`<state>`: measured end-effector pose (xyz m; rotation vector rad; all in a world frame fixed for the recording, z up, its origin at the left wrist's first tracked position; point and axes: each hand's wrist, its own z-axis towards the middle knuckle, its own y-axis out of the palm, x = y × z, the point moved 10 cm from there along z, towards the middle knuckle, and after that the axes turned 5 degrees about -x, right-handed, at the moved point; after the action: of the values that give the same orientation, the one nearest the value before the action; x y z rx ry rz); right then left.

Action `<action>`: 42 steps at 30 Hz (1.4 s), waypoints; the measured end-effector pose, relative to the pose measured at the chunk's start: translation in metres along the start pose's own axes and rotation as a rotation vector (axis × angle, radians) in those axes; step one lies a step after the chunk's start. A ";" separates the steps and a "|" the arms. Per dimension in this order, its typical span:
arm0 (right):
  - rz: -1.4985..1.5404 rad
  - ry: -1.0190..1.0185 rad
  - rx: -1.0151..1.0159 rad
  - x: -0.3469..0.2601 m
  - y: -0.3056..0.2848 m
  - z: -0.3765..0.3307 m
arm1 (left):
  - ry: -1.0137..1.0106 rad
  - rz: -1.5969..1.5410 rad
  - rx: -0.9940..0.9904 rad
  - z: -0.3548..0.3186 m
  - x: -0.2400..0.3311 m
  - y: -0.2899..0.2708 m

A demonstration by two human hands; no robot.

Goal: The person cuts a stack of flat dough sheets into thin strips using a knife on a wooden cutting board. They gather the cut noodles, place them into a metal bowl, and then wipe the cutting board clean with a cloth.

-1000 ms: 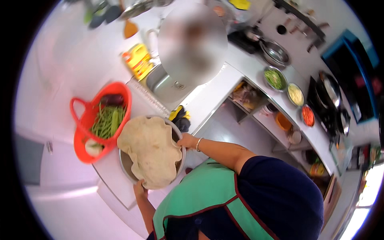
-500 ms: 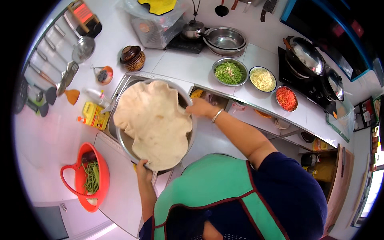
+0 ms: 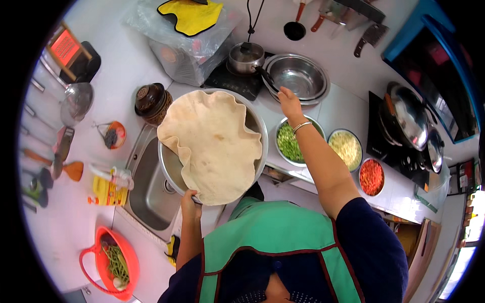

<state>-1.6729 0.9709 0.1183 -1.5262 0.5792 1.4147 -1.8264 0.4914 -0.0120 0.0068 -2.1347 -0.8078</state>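
A wide metal basin (image 3: 168, 164) carries a large pale sheet of dough (image 3: 217, 151) with wavy, folded edges. My left hand (image 3: 191, 206) is closed on the basin's near rim. The basin is over the right part of the sink and the counter beside it. Away from that basin, my right hand (image 3: 290, 103) holds nothing, its fingers stretched out at the near edge of the stacked steel basins (image 3: 298, 81). Whether the fingertips touch their rim I cannot tell. Under my right forearm stands a bowl of chopped green vegetables (image 3: 289, 144), partly hidden.
Bowls of pale shreds (image 3: 345, 150) and chopped red pepper (image 3: 372, 177) line the counter, near a wok (image 3: 406, 113) on the stove. A small pot (image 3: 246, 58) sits behind. Left are the sink (image 3: 151, 187), a brown lidded jar (image 3: 151, 103), a yellow jug (image 3: 108, 189) and a red basket (image 3: 126, 252).
My right hand has let go of the basin's rim and moved up and right to the stacked steel basins. The dough basin has shifted right, baring more of the sink. The view has shifted.
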 end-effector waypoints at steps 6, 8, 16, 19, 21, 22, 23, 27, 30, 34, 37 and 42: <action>-0.306 0.145 0.026 0.043 0.037 0.106 | -0.071 0.036 0.097 0.057 0.016 0.006; -0.274 0.202 -0.073 0.073 0.061 0.123 | -0.104 0.067 0.136 0.067 0.019 0.003; 0.148 0.319 -0.192 0.035 0.186 0.142 | -0.182 0.092 0.280 0.076 0.012 -0.032; 0.229 0.351 -0.255 0.021 0.221 0.154 | -0.170 0.114 0.275 0.074 0.011 -0.035; 0.314 0.307 -0.357 0.012 0.242 0.158 | -0.156 0.113 0.282 0.069 0.015 -0.021; 0.357 0.285 -0.400 0.010 0.241 0.161 | -0.152 0.116 0.279 0.068 0.017 -0.012; 0.185 0.133 -0.380 0.001 0.224 0.172 | -0.145 0.123 0.273 0.071 0.016 -0.009; -0.197 -0.093 -0.212 -0.003 0.135 0.158 | -0.173 0.128 0.279 0.059 0.007 0.001; -0.293 -0.112 0.226 0.032 -0.010 0.131 | -0.192 0.161 0.242 0.051 0.001 0.021; -0.510 0.139 0.550 0.092 -0.157 0.091 | -0.198 0.142 0.128 0.054 -0.015 0.056; -0.589 0.375 0.419 0.111 -0.176 0.094 | -0.189 0.122 0.058 0.063 -0.022 0.089; -0.551 0.635 0.209 0.140 -0.162 0.101 | -0.231 0.155 0.034 0.069 -0.031 0.128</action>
<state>-1.5566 1.1651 0.0481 -1.7792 0.5909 0.4283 -1.8217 0.6389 0.0056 -0.2423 -2.3313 -0.7092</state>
